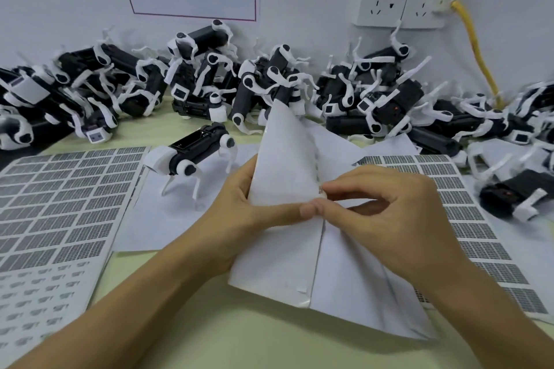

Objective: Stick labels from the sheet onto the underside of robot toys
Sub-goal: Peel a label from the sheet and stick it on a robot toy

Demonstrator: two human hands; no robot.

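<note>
A white label sheet [287, 177], bent so that its blank back faces the camera, is held up at the centre of the view above the pale green table [209, 335]. The left hand [254, 207] is clamped on the sheet from the 9 o'clock side, the thumb laid across the lower front of the bent panel and the fingers hidden behind it. The right hand [386, 210] is set against the sheet's edge from 3 o'clock, thumb and forefinger drawn together in a pinch at that edge; whether a label is caught between them cannot be told, the spot being too small and blurred. The two thumbs are just beside each other. A single robot toy [192, 156], black and white, is seen standing on its legs on loose white paper at 10 o'clock of the left hand, apart from it. A heap of robot toys [269, 87] is piled along the wall from 9 through 12 to 3 o'clock. A full sheet of printed labels [60, 204] is laid flat at 9 o'clock, another printed sheet [467, 219] at 3 o'clock, partly under the right hand. Wall sockets [398, 0] with a yellow cable [476, 42] are seen at 1 o'clock.
</note>
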